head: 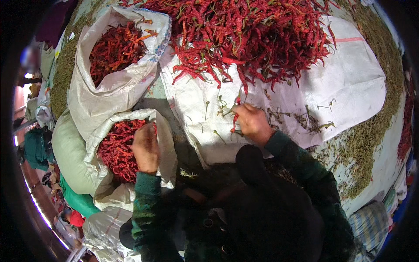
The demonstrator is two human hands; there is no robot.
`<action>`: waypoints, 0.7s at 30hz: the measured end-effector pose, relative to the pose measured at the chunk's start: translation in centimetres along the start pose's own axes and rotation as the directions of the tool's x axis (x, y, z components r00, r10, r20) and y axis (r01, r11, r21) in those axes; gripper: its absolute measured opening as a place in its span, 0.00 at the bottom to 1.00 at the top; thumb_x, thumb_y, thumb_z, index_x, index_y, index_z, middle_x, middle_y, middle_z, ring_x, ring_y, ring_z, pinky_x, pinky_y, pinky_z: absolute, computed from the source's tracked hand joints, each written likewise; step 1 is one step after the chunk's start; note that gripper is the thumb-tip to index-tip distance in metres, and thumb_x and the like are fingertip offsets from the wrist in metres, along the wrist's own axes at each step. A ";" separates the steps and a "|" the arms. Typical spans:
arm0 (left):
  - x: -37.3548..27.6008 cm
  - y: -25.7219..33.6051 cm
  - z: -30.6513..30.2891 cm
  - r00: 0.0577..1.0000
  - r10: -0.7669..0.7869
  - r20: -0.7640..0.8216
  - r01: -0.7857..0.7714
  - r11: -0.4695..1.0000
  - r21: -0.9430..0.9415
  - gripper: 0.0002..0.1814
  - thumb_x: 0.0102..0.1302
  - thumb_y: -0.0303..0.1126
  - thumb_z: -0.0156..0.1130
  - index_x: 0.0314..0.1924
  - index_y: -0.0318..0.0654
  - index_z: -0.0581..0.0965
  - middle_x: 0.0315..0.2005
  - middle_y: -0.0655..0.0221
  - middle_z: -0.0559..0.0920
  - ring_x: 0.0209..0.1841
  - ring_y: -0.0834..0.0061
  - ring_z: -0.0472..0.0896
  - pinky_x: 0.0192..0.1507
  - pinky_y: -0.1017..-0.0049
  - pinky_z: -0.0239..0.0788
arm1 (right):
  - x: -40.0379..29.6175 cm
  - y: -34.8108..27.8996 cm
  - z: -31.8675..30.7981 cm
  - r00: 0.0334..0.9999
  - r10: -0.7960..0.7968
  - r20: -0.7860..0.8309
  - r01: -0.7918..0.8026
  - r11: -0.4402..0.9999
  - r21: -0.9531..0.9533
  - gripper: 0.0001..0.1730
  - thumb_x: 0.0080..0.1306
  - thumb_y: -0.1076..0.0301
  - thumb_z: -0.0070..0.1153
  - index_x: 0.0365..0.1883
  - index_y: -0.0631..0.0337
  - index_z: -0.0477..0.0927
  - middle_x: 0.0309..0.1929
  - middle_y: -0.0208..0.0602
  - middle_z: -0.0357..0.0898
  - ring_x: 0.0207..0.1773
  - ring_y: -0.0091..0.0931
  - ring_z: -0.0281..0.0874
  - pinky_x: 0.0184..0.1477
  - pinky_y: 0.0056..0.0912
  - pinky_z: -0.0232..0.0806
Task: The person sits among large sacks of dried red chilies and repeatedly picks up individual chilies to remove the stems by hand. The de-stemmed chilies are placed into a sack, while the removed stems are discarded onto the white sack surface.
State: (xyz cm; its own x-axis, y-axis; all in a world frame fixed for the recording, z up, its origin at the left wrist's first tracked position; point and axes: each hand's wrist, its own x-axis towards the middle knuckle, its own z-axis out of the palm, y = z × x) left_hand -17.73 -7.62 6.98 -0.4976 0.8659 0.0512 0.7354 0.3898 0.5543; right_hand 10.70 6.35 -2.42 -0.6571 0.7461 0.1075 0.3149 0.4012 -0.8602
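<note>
A large heap of dried red chili peppers (248,36) lies at the top on a white woven sack (347,68) spread flat. My right hand (254,122) is over the near part of this sack, its fingers closed on a red chili pepper (235,120). Green chili stems (307,121) lie loose to its right and left. My left hand (145,149) hangs over the mouth of an upright woven sack (165,144) filled with red chilies (118,147). It is blurred, and whether it holds anything cannot be told.
Another open woven sack (114,98) with darker red chilies stands at the upper left. A full pale sack (67,154) leans beside the near one. Strewn stems (370,157) cover the right edge. At the far lower left a person in red (77,218) is partly visible.
</note>
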 end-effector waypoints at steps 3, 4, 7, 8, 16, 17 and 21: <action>-1.1 1.8 7.1 0.973 -0.020 0.231 0.174 0.719 -0.672 0.11 0.64 0.31 0.55 0.42 0.31 0.76 0.36 0.65 0.80 0.39 0.70 0.77 0.44 0.74 0.69 | -2.1 -1.9 0.2 0.992 -0.110 -0.064 0.112 0.993 0.026 0.19 0.50 0.82 0.51 0.43 0.63 0.73 0.29 0.46 0.72 0.30 0.43 0.72 0.33 0.40 0.68; -0.8 5.2 7.8 0.907 -0.112 0.406 0.379 0.638 -0.671 0.09 0.64 0.29 0.55 0.41 0.32 0.77 0.35 0.65 0.80 0.37 0.74 0.78 0.42 0.74 0.71 | -2.6 -2.1 0.3 0.995 -0.098 0.008 0.097 0.993 0.065 0.21 0.48 0.83 0.52 0.43 0.63 0.73 0.32 0.44 0.73 0.33 0.43 0.73 0.33 0.39 0.68; -0.4 10.7 11.5 0.570 -0.253 0.782 0.820 0.233 -0.522 0.08 0.64 0.28 0.56 0.40 0.31 0.78 0.32 0.65 0.81 0.34 0.78 0.78 0.37 0.76 0.73 | -3.5 -2.9 0.8 0.995 -0.085 0.056 0.083 0.996 0.024 0.22 0.48 0.81 0.52 0.44 0.60 0.74 0.32 0.40 0.71 0.31 0.40 0.73 0.31 0.37 0.68; -0.7 10.6 12.6 0.587 -0.221 0.779 0.807 0.240 -0.540 0.08 0.65 0.28 0.56 0.40 0.31 0.78 0.32 0.65 0.81 0.33 0.79 0.78 0.37 0.77 0.73 | -3.5 -2.5 1.3 0.986 -0.158 0.051 0.156 0.987 0.041 0.23 0.48 0.81 0.52 0.46 0.59 0.73 0.36 0.41 0.72 0.33 0.40 0.74 0.33 0.37 0.69; -2.5 9.2 14.3 0.617 -0.163 0.770 0.744 0.439 -0.504 0.05 0.65 0.26 0.55 0.36 0.33 0.77 0.24 0.74 0.78 0.24 0.85 0.73 0.28 0.84 0.67 | -2.5 -2.2 0.1 0.960 0.244 -0.140 -0.199 0.940 0.277 0.08 0.57 0.76 0.54 0.36 0.66 0.76 0.30 0.43 0.77 0.31 0.33 0.76 0.32 0.30 0.68; -3.0 9.3 14.1 0.623 -0.123 0.772 0.704 0.518 -0.485 0.05 0.65 0.26 0.54 0.36 0.33 0.77 0.23 0.75 0.77 0.23 0.86 0.71 0.26 0.84 0.65 | -2.4 -1.7 0.6 0.962 0.217 -0.168 -0.174 0.956 0.237 0.06 0.57 0.75 0.55 0.33 0.67 0.77 0.29 0.41 0.78 0.29 0.29 0.76 0.30 0.28 0.67; -4.5 9.2 14.3 0.682 -0.060 0.729 0.598 0.619 -0.509 0.06 0.66 0.28 0.54 0.36 0.34 0.76 0.23 0.80 0.73 0.22 0.90 0.65 0.24 0.85 0.59 | -2.1 -1.4 0.5 0.913 0.386 0.132 -0.382 0.694 0.611 0.04 0.57 0.75 0.57 0.27 0.68 0.78 0.24 0.31 0.77 0.27 0.16 0.71 0.29 0.21 0.64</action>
State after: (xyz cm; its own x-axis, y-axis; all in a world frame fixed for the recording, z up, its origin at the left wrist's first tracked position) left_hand -2.16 -3.42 -0.02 -0.0488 0.7956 -0.6039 -0.0766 0.5998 0.7965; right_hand 11.25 3.97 -1.72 -0.5685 0.7662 -0.2997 0.0510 -0.3308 -0.9423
